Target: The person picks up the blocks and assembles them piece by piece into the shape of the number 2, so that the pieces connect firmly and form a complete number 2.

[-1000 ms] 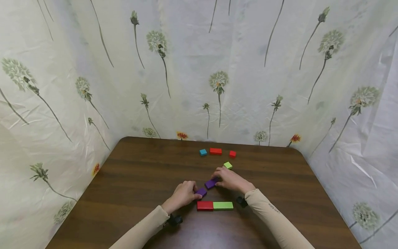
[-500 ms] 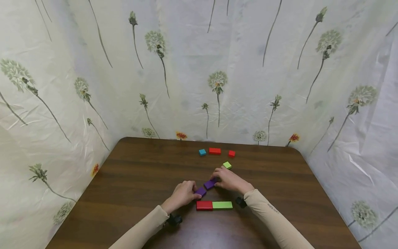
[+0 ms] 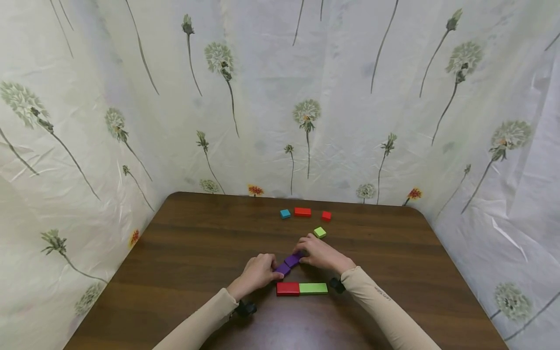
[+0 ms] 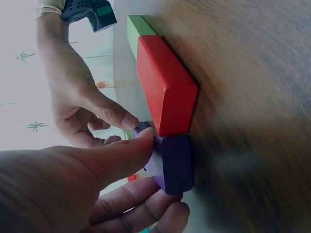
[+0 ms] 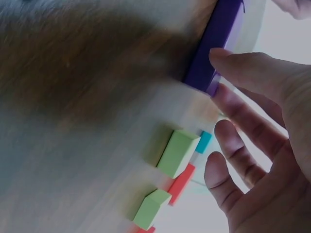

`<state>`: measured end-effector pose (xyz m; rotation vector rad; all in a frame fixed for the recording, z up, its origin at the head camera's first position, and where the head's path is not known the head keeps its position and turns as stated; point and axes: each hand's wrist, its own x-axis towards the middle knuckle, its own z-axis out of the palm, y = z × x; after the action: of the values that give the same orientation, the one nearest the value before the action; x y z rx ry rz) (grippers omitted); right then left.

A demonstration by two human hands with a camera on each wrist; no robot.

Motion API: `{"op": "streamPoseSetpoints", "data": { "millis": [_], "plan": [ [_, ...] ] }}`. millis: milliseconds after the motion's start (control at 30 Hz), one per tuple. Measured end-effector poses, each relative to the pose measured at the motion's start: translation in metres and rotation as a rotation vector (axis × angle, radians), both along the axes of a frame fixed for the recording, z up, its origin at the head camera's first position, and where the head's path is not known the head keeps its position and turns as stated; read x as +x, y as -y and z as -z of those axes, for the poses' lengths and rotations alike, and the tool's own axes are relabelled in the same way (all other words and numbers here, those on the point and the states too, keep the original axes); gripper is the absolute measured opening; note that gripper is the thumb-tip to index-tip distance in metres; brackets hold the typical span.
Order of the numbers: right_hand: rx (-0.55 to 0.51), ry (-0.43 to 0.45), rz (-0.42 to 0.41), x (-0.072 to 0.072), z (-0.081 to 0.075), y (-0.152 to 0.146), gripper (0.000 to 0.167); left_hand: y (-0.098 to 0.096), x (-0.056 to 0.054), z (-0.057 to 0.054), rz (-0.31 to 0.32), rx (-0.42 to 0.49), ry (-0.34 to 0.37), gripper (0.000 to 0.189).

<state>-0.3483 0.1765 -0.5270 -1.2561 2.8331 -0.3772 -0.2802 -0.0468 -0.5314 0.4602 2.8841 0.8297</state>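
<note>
My left hand [image 3: 258, 271] pinches a purple block [image 3: 283, 269] between thumb and fingers on the wooden table. Just beyond it to the right, a second purple block [image 3: 292, 260] is gripped by my right hand [image 3: 321, 253]. The two meet end to end in a slanting line in the head view. In the left wrist view, the left thumb lies along the near purple block [image 4: 177, 165], its fingers on the opposite side. The right thumb presses the side of the other purple block [image 5: 209, 53] in the right wrist view, with the remaining fingers spread.
Closer to the body, a red block [image 3: 287, 289] and a long green block [image 3: 313, 288] lie end to end. Toward the back are a small green block [image 3: 320, 232], a blue block [image 3: 285, 214], a red block [image 3: 302, 212] and a small red block [image 3: 326, 216].
My right hand has slid its purple block left and slightly nearer, closing the gap to the other purple block. The left hand stays almost where it was.
</note>
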Motion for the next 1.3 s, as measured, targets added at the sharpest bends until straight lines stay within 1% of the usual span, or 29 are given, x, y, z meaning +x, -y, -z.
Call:
{"op": "streamPoseSetpoints", "data": {
  "millis": [167, 467, 733, 833, 1167, 1300],
  "plan": [
    [0.004, -0.027, -0.015, 0.0009, -0.0014, 0.0023, 0.023, 0.0, -0.001, -0.0006, -0.001, 0.002, -0.001, 0.028],
    [0.008, -0.02, -0.022, -0.0003, -0.0016, 0.0036, 0.025, 0.0002, -0.0005, -0.001, -0.007, 0.005, 0.005, 0.028],
    [0.01, -0.025, -0.047, 0.0028, -0.0022, 0.0029, 0.024, 0.0004, 0.0001, 0.0, 0.004, -0.002, -0.021, 0.027],
    [0.003, -0.039, -0.056, 0.0037, -0.0017, 0.0031, 0.024, 0.0007, 0.0002, 0.0003, 0.002, -0.005, -0.023, 0.027],
    [-0.011, -0.043, -0.063, 0.0027, 0.0014, 0.0032, 0.025, -0.0003, 0.001, 0.0009, 0.007, -0.036, -0.047, 0.027],
    [-0.02, -0.044, -0.054, 0.0014, 0.0008, 0.001, 0.031, -0.0011, 0.0013, 0.0001, 0.003, -0.041, -0.046, 0.027]
  ]
}}
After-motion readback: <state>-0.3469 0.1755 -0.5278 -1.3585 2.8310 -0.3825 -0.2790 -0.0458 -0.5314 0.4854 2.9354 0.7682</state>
